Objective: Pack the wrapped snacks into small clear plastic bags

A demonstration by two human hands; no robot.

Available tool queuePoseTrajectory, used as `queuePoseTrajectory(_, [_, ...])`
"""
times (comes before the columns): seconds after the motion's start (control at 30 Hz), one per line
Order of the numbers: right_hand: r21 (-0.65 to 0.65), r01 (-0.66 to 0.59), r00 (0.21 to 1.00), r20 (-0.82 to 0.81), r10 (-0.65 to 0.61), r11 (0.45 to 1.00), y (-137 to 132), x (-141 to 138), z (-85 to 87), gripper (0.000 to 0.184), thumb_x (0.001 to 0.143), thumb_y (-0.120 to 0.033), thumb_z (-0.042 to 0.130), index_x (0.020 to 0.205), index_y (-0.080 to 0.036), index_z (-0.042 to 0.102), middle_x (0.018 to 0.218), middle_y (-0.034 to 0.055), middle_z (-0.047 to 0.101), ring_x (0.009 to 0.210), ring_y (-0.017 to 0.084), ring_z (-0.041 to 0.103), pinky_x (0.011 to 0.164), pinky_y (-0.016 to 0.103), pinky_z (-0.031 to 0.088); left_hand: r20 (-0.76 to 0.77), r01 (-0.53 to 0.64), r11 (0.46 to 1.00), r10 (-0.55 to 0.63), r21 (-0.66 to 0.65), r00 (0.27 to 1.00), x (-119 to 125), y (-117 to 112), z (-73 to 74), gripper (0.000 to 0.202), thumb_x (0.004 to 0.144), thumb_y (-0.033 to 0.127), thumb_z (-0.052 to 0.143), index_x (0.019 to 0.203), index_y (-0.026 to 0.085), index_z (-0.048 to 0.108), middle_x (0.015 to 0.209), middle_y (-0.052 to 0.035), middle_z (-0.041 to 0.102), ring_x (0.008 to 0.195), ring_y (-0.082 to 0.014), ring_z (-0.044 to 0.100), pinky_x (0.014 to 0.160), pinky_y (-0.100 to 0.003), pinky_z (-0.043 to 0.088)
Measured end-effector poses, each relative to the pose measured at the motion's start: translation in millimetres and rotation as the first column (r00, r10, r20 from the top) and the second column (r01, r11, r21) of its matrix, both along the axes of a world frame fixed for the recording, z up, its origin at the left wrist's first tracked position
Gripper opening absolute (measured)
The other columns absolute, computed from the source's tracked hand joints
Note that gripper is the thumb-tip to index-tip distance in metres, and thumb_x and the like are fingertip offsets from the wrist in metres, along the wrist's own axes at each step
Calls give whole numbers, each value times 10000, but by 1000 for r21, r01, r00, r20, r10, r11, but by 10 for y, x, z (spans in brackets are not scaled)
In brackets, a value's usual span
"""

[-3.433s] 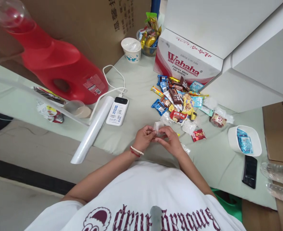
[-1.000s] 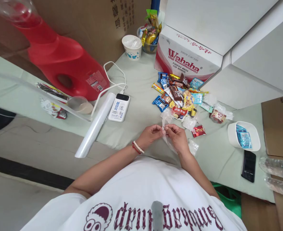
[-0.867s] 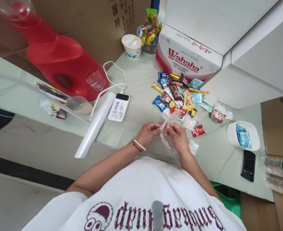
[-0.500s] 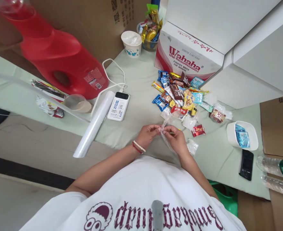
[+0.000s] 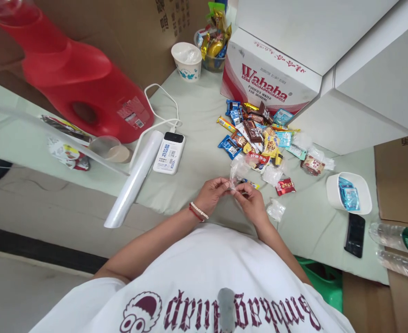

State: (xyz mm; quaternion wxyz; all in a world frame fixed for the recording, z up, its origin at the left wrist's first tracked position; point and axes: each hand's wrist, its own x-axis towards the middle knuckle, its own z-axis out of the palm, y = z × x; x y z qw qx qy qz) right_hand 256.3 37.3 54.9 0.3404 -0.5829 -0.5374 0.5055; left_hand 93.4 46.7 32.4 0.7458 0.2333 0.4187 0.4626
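Note:
My left hand (image 5: 213, 194), with a white beaded and a red bracelet at the wrist, pinches one side of a clear plastic bag (image 5: 237, 170). Fingertip to fingertip with it, my right hand (image 5: 250, 200) pinches the same bag from the other side. The bag's crumpled film stands up beyond my fingers. Just past my hands lies a pile of wrapped snacks (image 5: 254, 132) in blue, brown and yellow. A small yellow packet shows partly behind my right hand. To its right are a red wrapped snack (image 5: 286, 186) and a crumpled clear bag (image 5: 276, 210).
A white container (image 5: 362, 194) with blue packets and a black phone (image 5: 355, 236) are at the right. On the left stand a power bank (image 5: 169, 153), a plastic film roll (image 5: 134, 180) and a large red bottle (image 5: 86, 88). A Wahaha box (image 5: 266, 78) stands behind the pile.
The clear bag has shifted: the part that hung down toward my right wrist is gathered up beyond my fingers. A yellow packet behind my right hand shows more. Both hands stay close together.

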Motion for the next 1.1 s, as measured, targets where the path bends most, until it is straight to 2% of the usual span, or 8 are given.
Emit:
queuePoseTrajectory(0.2, [-219,145,937,-284,-205,965,32,120,52,432,699,-595,824,822,-231,627,670,-38,587,569,128,468,576,264,398,78,9,993,0,-118,997,-56,-3,10,485,684,528,906,853,168,628,1164,-104,734,1000,-209,702,818,-356,591])
queuePoseTrajectory(0.3, [-291,155,902,-349,-255,944,31,139,119,459,670,-585,850,825,-243,586,726,-27,639,615,158,549,625,296,469,87,112,982,-100,-150,991,-38,3,28,496,711,564,878,946,169,689,1038,-84,737,852,-170,685,735,-315,572])
queuePoseTrajectory(0.4, [-327,175,866,-398,-303,929,16,142,135,445,674,-548,867,823,-245,576,755,-25,660,640,166,580,652,304,490,120,161,978,-145,-133,982,-18,14,48,413,668,465,927,832,150,716,840,-36,705,761,-132,639,714,-269,538])
queuePoseTrajectory(0.6, [-339,248,830,-410,-379,908,-21,258,40,392,668,-480,896,816,-245,619,743,-46,652,625,141,543,614,265,445,139,127,982,-108,-139,984,-68,33,42,381,665,398,936,814,143,695,944,-63,753,783,-121,663,773,-284,550])
queuePoseTrajectory(0.73, [-368,240,785,-471,-402,898,-54,303,13,362,668,-445,910,841,-252,658,765,-49,668,646,141,569,655,267,478,34,172,959,-169,-226,985,-28,27,-5,452,698,519,882,842,115,739,864,-73,740,606,-66,571,586,-209,467])
queuePoseTrajectory(0.83, [-398,194,766,-510,-392,897,-77,288,-7,354,683,-444,907,855,-252,663,774,-40,678,653,149,589,676,280,497,95,236,940,-219,-245,971,37,27,2,477,669,535,886,853,115,754,828,-60,714,547,-46,509,458,-180,320])
queuePoseTrajectory(1.0, [-381,127,830,-465,-308,916,-114,281,-79,366,706,-487,878,849,-244,645,799,-22,684,699,165,605,722,305,507,148,199,961,-171,-193,974,94,35,35,432,546,389,965,791,133,719,688,29,596,522,-25,433,460,-168,260])
queuePoseTrajectory(1.1, [-233,166,942,-251,-224,958,-171,335,-37,384,802,-553,775,992,-235,673,914,23,708,819,204,632,808,352,512,65,163,977,-155,-137,986,96,14,19,395,592,419,927,760,132,715,661,27,589,526,-36,414,476,-186,265])
